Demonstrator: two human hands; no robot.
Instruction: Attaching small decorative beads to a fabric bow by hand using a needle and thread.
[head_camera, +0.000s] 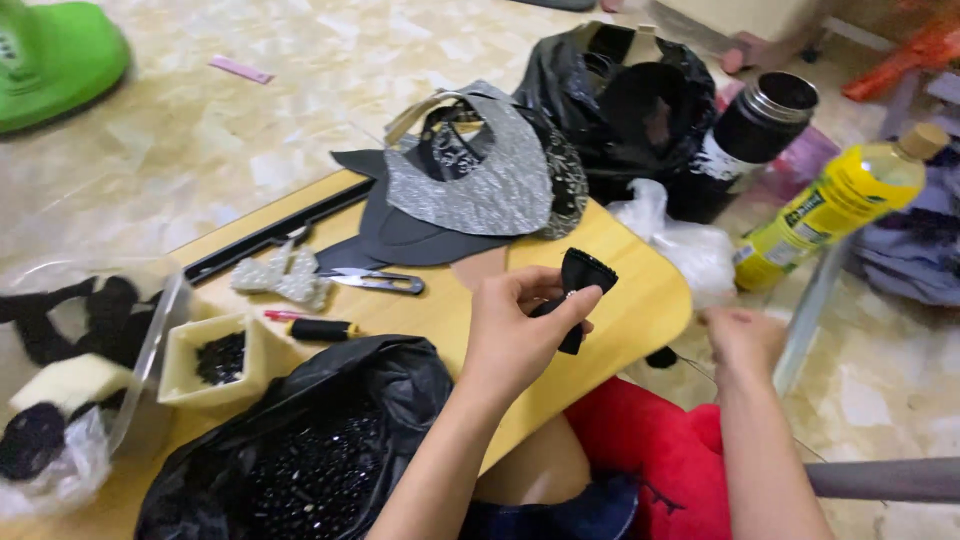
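Note:
My left hand (515, 325) is raised over the small wooden table (640, 290) and pinches a small black fabric piece (580, 280) between thumb and fingers. My right hand (742, 340) is off the table's right edge, fingers closed, apparently pulling a thin thread; the thread is barely visible. A stack of grey glittery and black cut-out pieces (470, 180) lies at the far side of the table. Small scissors (375, 282) and a silver glittery bow (285, 275) lie left of centre.
A black bag of dark beads (310, 460) sits at the near left, beside a small cream box of beads (215, 360) and a clear tub (80, 340). A black bag (620, 100), dark flask (750, 130) and yellow bottle (830, 205) stand on the floor right.

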